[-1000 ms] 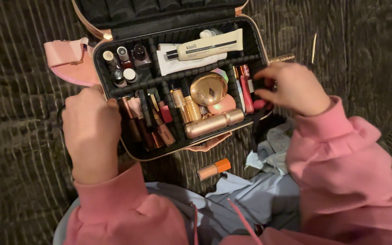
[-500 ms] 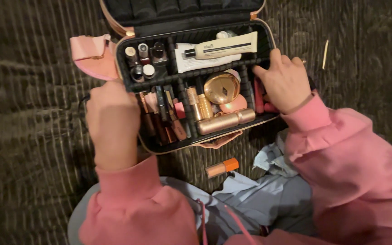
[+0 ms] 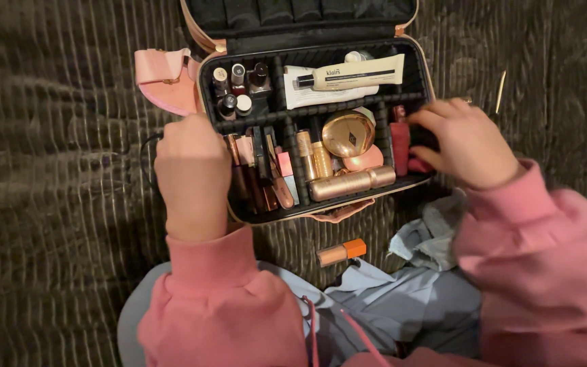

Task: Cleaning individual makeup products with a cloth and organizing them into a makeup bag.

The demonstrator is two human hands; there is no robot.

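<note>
The right hand (image 3: 470,144) sits over the right-hand end of the open makeup case (image 3: 416,51), its fingers curled down into the narrow compartment at that end. Just left of the fingertips, inside the same slot, stand a few red and pink tubes (image 3: 399,146), packed side by side with their long axes running near to far, along the length of the slot. So the tubes lie to the left of and slightly below the fingers, touching or all but touching them; the hand covers the right part of the slot, and I cannot tell whether the fingers are closed on one of the tubes or only resting against them.

The left hand (image 3: 195,173) is at the opposite end, a loose fist planted on the case's near-left rim beside the row of slim lip products (image 3: 259,173). Its fingers are folded under, and it is not clear whether they hold anything. It is well apart from the red tubes, with the round gold compact (image 3: 348,133) and the gold bottle (image 3: 351,183) lying between, so the right hand is plainly the nearer one.

Outside the case, an orange-capped tube (image 3: 341,252) lies on the dark ribbed blanket (image 3: 55,204), near the person's lap.
</note>
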